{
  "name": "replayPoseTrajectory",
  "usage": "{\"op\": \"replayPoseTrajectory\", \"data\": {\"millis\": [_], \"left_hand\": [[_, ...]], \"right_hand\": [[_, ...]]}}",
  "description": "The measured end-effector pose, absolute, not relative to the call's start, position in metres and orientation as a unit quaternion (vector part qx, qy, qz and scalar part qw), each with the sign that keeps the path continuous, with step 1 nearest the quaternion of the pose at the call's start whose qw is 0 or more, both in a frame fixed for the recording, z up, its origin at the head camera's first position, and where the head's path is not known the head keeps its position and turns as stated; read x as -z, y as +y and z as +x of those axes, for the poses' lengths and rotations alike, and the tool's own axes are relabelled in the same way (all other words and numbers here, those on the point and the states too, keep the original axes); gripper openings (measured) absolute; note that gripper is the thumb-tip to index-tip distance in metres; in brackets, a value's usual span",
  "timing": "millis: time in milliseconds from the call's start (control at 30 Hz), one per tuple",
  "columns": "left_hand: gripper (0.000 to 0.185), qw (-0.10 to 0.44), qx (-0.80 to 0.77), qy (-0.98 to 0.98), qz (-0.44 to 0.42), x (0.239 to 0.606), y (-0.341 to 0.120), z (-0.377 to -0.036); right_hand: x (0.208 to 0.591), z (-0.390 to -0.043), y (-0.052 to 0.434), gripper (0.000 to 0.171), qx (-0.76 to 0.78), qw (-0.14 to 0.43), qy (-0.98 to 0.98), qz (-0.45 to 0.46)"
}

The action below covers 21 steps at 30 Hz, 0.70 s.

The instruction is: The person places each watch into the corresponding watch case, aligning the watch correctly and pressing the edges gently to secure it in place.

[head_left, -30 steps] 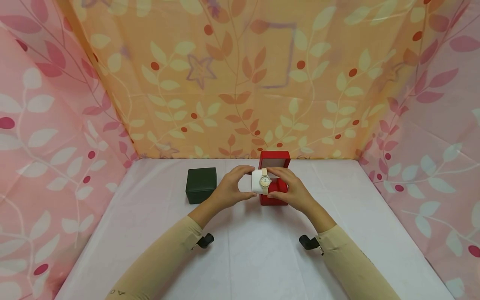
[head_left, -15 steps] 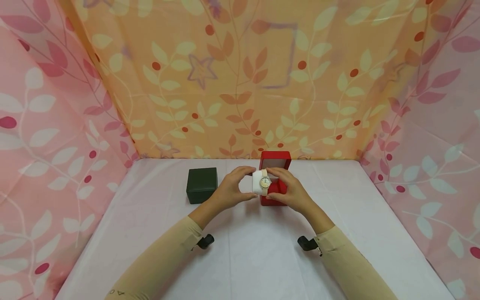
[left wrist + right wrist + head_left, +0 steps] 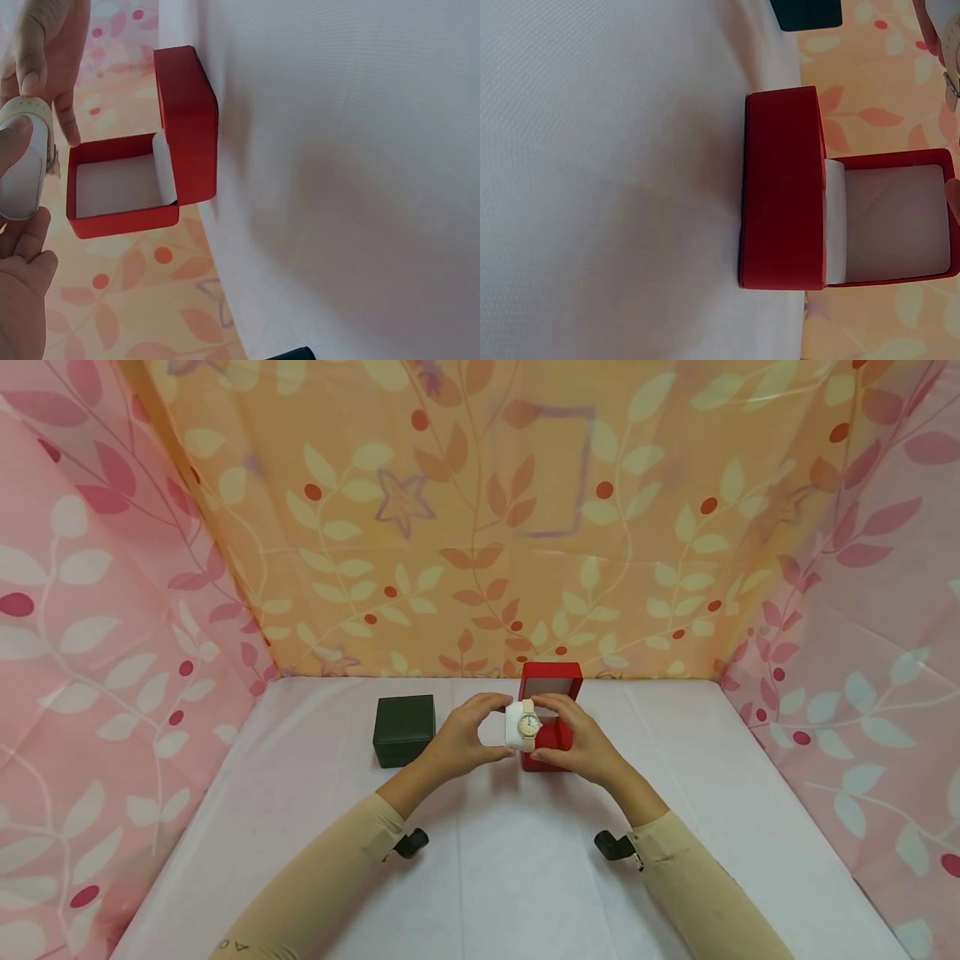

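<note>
A wristwatch (image 3: 528, 725) with a pale strap and round light dial is looped on the right end of a white watch cushion (image 3: 513, 728), held up above the table. My left hand (image 3: 459, 741) pinches the cushion between thumb and fingers from the left. From the right, my right hand (image 3: 588, 743) pinches the watch by its strap at top and bottom. In the left wrist view, the strap (image 3: 30, 109) circles the cushion (image 3: 21, 189), and the buckle hangs at its side. Behind the hands stands a red box (image 3: 551, 670), its lid raised.
A closed dark green box (image 3: 403, 730) sits to the left, near my left forearm. White cloth (image 3: 517, 877) covers the table. Patterned fabric walls (image 3: 480, 527) rise at the back and both sides.
My right hand and the watch have shifted slightly left along the cushion, towards my left hand. The boxes stay where they were.
</note>
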<state>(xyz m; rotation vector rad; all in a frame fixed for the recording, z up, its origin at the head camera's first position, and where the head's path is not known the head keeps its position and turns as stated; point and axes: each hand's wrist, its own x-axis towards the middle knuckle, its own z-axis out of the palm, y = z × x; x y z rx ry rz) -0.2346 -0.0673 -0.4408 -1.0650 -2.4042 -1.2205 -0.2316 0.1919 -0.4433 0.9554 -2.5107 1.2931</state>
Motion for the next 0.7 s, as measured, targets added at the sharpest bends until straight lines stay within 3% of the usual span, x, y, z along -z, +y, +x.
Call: {"op": "replayPoseTrajectory", "data": {"millis": [700], "left_hand": [[0.078, 0.126, 0.423, -0.816, -0.374, 0.4389, -0.0665, -0.2310]], "right_hand": [[0.4443, -0.2342, 0.1917, 0.077, -0.442, 0.068, -0.828, 0.338]]}}
